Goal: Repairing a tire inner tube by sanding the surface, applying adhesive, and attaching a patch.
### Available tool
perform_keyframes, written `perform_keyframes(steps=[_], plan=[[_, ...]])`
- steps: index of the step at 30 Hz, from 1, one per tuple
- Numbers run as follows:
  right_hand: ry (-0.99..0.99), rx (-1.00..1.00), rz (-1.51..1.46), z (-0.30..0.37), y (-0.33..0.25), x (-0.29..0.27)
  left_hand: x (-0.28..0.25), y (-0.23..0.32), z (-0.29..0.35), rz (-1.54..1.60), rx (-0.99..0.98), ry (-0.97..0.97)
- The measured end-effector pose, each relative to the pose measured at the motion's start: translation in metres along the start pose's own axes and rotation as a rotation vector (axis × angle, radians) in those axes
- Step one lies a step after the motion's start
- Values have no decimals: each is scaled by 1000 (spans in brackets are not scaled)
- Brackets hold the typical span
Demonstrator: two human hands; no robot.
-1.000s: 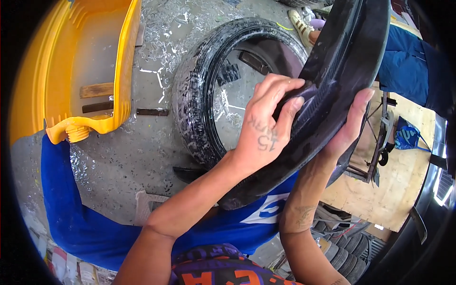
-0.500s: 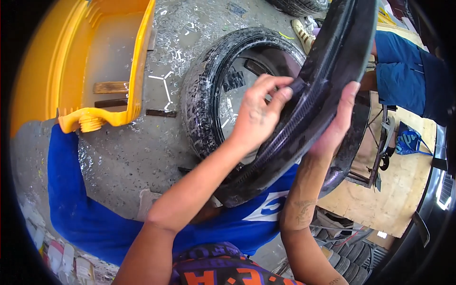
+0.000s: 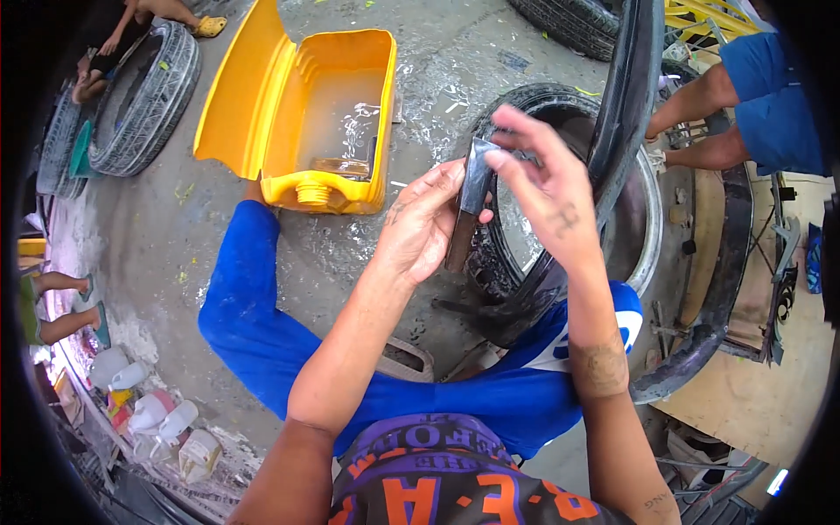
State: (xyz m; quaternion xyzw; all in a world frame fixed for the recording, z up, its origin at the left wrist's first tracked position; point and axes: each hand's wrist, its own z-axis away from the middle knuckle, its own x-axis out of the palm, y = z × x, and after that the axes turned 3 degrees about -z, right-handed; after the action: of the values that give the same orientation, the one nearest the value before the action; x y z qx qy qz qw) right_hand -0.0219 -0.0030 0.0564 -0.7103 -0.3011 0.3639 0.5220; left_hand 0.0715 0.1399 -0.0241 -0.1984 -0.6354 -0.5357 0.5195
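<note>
My left hand (image 3: 424, 219) is closed round a narrow dark-brown wooden strip (image 3: 458, 247) with a black-grey sheet, which looks like sandpaper (image 3: 477, 179), folded about its upper part. Close against the sheet's right side, my right hand (image 3: 556, 192) has its fingers stretched apart, somewhat blurred, and its thumb at the sheet's edge. Behind it stands a long, curved black part (image 3: 623, 96) with a glossy rim. Its lower end comes down by my blue-trousered right leg (image 3: 560, 350), and neither hand grips it.
A cut-open yellow jerrycan (image 3: 328, 188) holds cloudy water and wooden pieces. A wet tyre (image 3: 490, 114) lies on the floor beyond my hands. More tyres (image 3: 144, 96) and plastic jugs (image 3: 157, 416) are at left. A person in blue shorts (image 3: 779, 105) is at right, beside plywood (image 3: 744, 394).
My left hand has left the curved part's surface and now holds the strip and sheet in front of it. My right hand has let go of the curved part. The view has swung left.
</note>
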Motion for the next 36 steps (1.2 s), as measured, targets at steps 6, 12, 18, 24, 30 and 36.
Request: perform_keyframes(steps=[6,12,18,24,30,36], plan=[[-122,138,19,1,1,-9,13,36,47,-288,-69,25],[-38,171,-195,2,1,-14,-6,44,64,-328,-127,87],[-334,-32,49,16,24,32,7,77,80,-910,-108,183],[-225,-33,-51,22,31,39,8,93,79,-1083,-162,193],[-260,-59,62,23,25,49,-21,87,85,-1032,-272,287],[-159,462,-665,33,27,77,-54,45,76,-468,269,322]])
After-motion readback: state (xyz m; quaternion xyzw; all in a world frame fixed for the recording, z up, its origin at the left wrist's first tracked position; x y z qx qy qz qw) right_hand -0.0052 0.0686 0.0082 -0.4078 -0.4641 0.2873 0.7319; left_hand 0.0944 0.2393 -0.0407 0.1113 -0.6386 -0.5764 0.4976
